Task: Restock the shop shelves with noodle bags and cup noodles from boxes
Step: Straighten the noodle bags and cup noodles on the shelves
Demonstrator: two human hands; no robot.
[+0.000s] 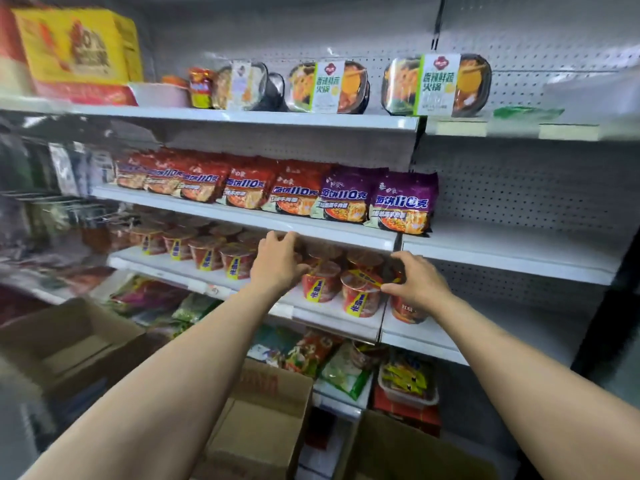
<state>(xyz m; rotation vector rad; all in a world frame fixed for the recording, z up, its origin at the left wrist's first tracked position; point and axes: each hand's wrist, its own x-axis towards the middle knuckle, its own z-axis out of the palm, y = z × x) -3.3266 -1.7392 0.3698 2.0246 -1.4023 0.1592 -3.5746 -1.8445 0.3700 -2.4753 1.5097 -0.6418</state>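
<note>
Red cup noodles [360, 296] with yellow labels stand in rows on the third shelf [329, 313]. My right hand [417, 284] grips the top of a red cup noodle [407, 308] standing at the right end of the row, on the neighbouring shelf section. My left hand [277, 261] reaches in among the cups with curved fingers, its thumb beside another cup [320, 284]. The hand hides whatever lies beneath it. Red and purple noodle bags [401, 206] line the shelf above.
Open cardboard boxes sit on the floor at the left [69, 344], centre [263, 420] and lower right [408, 452]. Hotpot bowls [436, 86] and a yellow carton [74, 46] fill the top shelf. Mixed packets [311, 351] lie on the lowest shelf. The right-hand shelf sections [512, 251] are bare.
</note>
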